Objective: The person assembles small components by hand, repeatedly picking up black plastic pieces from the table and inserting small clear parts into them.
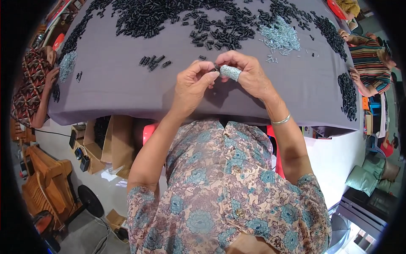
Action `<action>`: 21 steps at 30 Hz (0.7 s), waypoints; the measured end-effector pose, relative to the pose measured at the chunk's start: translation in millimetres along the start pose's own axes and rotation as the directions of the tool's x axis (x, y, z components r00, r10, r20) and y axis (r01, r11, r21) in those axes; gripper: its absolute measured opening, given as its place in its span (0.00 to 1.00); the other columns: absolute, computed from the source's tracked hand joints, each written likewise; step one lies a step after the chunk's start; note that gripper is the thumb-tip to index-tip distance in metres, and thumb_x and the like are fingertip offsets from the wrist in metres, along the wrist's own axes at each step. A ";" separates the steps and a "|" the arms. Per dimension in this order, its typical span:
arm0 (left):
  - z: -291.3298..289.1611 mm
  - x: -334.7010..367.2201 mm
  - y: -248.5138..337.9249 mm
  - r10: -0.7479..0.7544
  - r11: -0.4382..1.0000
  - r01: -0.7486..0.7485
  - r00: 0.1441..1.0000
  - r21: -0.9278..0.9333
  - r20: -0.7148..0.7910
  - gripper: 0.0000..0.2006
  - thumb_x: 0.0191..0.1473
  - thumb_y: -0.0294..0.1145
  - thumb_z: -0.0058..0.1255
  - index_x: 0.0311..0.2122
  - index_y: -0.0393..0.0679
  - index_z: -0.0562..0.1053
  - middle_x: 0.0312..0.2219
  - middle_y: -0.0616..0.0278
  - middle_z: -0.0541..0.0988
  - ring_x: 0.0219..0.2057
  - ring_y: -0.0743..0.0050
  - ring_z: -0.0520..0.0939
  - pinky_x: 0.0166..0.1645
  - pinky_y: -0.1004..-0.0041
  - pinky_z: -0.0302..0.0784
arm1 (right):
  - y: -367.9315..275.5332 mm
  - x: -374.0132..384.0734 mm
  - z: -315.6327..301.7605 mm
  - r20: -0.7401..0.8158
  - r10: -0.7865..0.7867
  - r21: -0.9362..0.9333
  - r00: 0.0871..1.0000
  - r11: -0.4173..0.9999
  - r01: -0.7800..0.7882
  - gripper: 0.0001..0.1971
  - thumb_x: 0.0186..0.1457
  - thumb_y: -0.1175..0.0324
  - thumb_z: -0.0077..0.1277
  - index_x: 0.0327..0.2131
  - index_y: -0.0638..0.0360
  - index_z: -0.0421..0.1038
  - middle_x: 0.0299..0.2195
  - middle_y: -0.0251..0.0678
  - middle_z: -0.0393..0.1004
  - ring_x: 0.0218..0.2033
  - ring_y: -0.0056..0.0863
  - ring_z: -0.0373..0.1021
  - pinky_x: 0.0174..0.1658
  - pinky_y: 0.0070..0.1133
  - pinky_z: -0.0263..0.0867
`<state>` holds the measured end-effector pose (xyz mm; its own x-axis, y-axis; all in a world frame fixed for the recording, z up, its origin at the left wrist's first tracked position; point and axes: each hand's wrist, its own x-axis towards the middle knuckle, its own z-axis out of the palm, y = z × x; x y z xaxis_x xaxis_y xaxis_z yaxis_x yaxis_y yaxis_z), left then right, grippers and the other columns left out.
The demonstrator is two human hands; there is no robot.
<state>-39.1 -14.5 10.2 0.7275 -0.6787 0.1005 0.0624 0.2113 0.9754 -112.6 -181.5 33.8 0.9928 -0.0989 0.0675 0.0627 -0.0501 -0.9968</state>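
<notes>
My left hand (193, 83) and my right hand (255, 78) meet above the near part of the table, fingertips pinched together. Between them is a small black plastic piece (217, 67), mostly covered by the fingers. A silvery wrap (230, 73) covers my right thumb. Just beyond my hands a single black piece (202, 57) lies on the cloth. Several similar black cylindrical pieces (153, 62) form a small group to the left. Farther back spreads a large heap of black pieces (144, 19). A pile of small shiny silvery parts (280, 36) lies beyond my right hand.
A grey cloth (114, 80) covers the table. People work at the left edge (34, 80) and right edge (368, 63), near more black and silvery piles. Under the table's left side stands an open cardboard box (112, 142). A wooden chair (48, 186) is at lower left.
</notes>
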 end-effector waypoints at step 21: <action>1.7 -2.9 -1.9 0.026 0.999 -0.025 0.999 0.037 -0.033 0.07 0.52 0.24 0.54 0.37 0.36 0.74 0.31 0.68 0.72 0.27 0.85 0.74 0.32 0.83 0.72 | 4.8 0.8 0.2 -0.063 0.074 0.237 0.995 0.970 -0.057 0.03 0.52 0.77 0.53 0.32 0.62 0.72 0.27 0.28 0.72 0.26 0.15 0.68 0.29 0.14 0.69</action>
<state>-42.5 -14.1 8.4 0.7508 -0.6496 0.1195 0.0191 0.2021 0.9792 -111.5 -181.6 29.0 0.9863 -0.1650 -0.0034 0.0288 0.1924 -0.9809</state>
